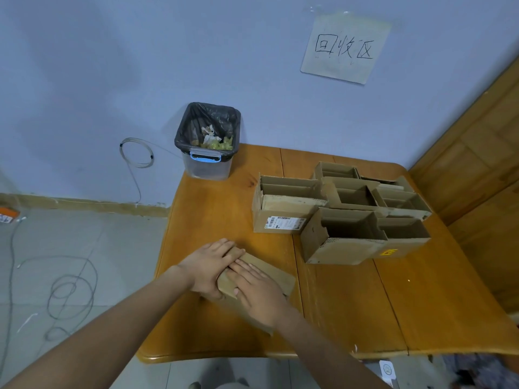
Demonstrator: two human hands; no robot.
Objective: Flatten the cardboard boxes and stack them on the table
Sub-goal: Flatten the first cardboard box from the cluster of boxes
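Both hands, left hand [209, 266] and right hand [257, 290], press a flattened box [276, 272] near the bench's [365, 304] front edge, fingers straight; next, probably an upright box [283, 211].

Two hands [238, 276], one flattened box [269, 272], one bin [207, 141]

One flattened brown cardboard box [269, 272] lies flat, skewed, near the worktop's front-left edge. Several open-topped cardboard boxes [341, 213], unflattened, stand upright and clustered together toward the far right.
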